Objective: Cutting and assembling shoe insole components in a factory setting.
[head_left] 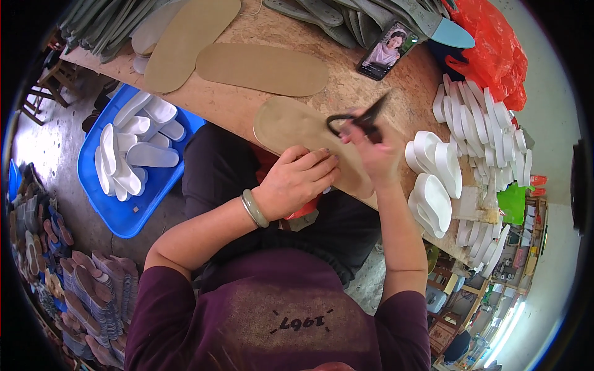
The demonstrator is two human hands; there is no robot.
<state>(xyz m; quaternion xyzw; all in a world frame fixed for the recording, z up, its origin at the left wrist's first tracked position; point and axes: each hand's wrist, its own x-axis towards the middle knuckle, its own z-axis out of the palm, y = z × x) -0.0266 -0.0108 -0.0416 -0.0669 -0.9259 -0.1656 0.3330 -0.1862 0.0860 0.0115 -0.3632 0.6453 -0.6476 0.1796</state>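
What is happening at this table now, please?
A person sits at the table, the left hand resting at the near edge of a tan sole-shaped piece. The right hand, blurred, holds a black tool, probably scissors, above the piece. Two more tan pieces lie farther back, near a phone. White soles fill part of a blue tray on the left.

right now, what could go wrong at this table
The left hand is near the black scissors in the right hand, so a slip might nick its fingers. The phone stands just beyond the scissors and could get knocked. The tan sole under the hands lies along the table's edge and might slide off.
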